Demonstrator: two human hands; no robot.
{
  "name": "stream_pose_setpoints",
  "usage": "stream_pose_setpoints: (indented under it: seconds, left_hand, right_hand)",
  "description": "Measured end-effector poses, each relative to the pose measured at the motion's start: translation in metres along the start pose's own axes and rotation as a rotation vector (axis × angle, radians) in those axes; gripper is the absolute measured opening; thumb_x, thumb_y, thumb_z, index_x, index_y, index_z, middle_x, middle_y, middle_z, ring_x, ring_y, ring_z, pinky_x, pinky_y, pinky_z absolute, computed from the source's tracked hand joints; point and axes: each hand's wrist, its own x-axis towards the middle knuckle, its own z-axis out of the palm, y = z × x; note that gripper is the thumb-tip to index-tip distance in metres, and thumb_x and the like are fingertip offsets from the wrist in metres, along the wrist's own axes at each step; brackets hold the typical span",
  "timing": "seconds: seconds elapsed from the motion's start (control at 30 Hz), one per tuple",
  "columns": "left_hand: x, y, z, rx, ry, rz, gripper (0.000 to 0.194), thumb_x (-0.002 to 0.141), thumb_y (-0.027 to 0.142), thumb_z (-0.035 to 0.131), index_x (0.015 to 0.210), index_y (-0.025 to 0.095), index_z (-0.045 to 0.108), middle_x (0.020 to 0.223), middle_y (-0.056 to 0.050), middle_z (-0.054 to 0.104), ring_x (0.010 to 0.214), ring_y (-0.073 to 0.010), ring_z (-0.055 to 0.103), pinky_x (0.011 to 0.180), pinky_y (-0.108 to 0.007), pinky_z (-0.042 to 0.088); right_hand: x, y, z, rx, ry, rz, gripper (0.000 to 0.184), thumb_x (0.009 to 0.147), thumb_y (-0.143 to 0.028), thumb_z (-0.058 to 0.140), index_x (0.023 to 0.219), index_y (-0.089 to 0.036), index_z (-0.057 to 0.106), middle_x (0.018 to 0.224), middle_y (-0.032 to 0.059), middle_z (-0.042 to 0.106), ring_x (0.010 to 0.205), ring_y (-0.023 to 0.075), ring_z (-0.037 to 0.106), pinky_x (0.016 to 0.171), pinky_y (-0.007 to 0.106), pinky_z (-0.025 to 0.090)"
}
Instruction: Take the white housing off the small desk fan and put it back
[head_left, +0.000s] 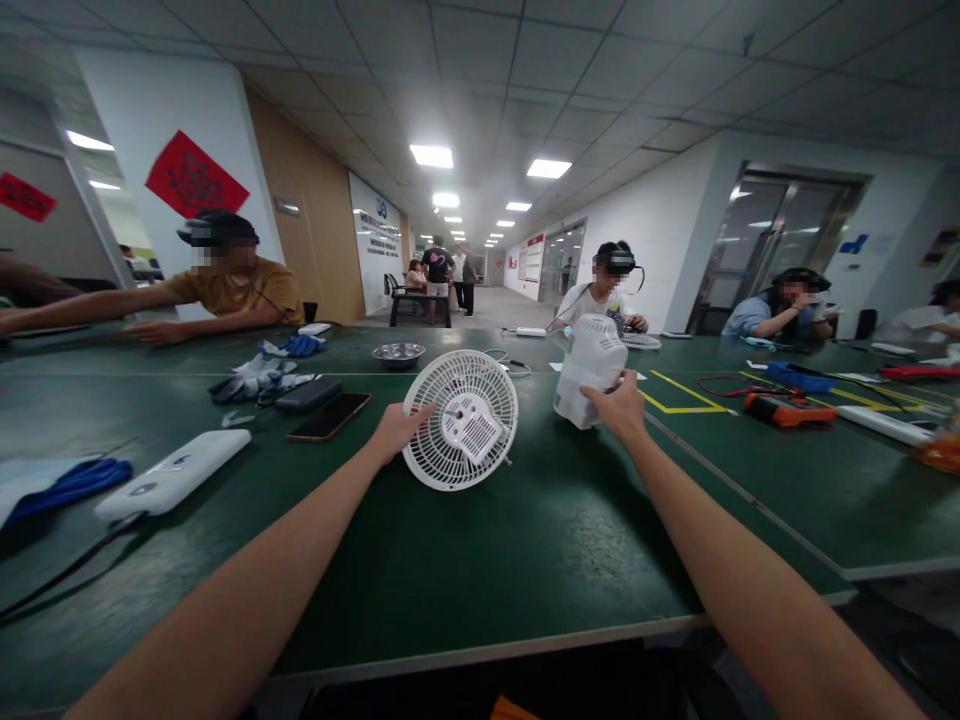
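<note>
My left hand [399, 430] grips the left rim of a round white fan grille [495, 400], thumb on the near face. The grille stands tilted on the green table, and a white motor housing [475, 430] with slots sits at its centre. To the right, my right hand [621, 403] is closed round the lower right side of a white plastic fan base [592, 365]. The base is held tilted, apart from the grille; some of my right fingers are hidden behind it.
Left on the green table [465, 570] lie a white power bank [176, 472], a phone [330, 416], a dark case [309, 393] and blue gloves [292, 346]. A metal bowl [399, 354] stands behind the grille. An orange multimeter [789, 408] lies right. Several people sit across the table.
</note>
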Motion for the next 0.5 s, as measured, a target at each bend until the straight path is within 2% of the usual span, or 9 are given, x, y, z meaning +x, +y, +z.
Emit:
stream_pose_setpoints:
  seconds: [0.17,0.3,0.43,0.5]
  left_hand:
    - [-0.002,0.001,-0.001,-0.051,-0.024,0.005,0.038,0.072,0.046,0.074,0.089,0.012,0.071,0.084,-0.012,0.075,0.073,-0.0236,0.072,0.069,-0.035,0.058]
    - [-0.001,-0.001,-0.001,-0.039,-0.033,0.022,0.038,0.073,0.046,0.073,0.089,0.012,0.071,0.083,-0.011,0.075,0.074,-0.0240,0.072,0.069,-0.036,0.058]
    - [0.002,-0.002,-0.001,-0.022,-0.015,0.034,0.037,0.073,0.046,0.073,0.088,0.012,0.071,0.082,-0.011,0.075,0.073,-0.0239,0.072,0.068,-0.034,0.057]
    - [0.003,-0.002,0.000,-0.010,0.009,0.021,0.037,0.073,0.046,0.073,0.085,0.011,0.071,0.079,-0.011,0.075,0.071,-0.0234,0.071,0.066,-0.033,0.057]
  right_hand:
    - [0.009,0.019,-0.005,-0.025,-0.019,0.078,0.077,0.058,-0.056,0.073,0.119,-0.017,0.046,0.106,0.0148,0.065,0.096,0.0331,0.063,0.083,0.043,0.048]
    - [0.010,0.021,-0.005,-0.008,-0.068,0.124,0.082,0.059,-0.053,0.074,0.125,-0.015,0.043,0.112,0.0175,0.063,0.101,0.0345,0.062,0.087,0.045,0.046]
    - [0.009,0.014,-0.006,0.076,0.012,0.041,0.092,0.060,-0.054,0.073,0.134,-0.014,0.035,0.121,0.0191,0.058,0.106,0.0325,0.059,0.091,0.044,0.044]
    - [0.008,0.010,-0.008,0.127,0.060,-0.011,0.091,0.062,-0.055,0.071,0.135,-0.014,0.036,0.120,0.0180,0.059,0.104,0.0304,0.059,0.090,0.043,0.044]
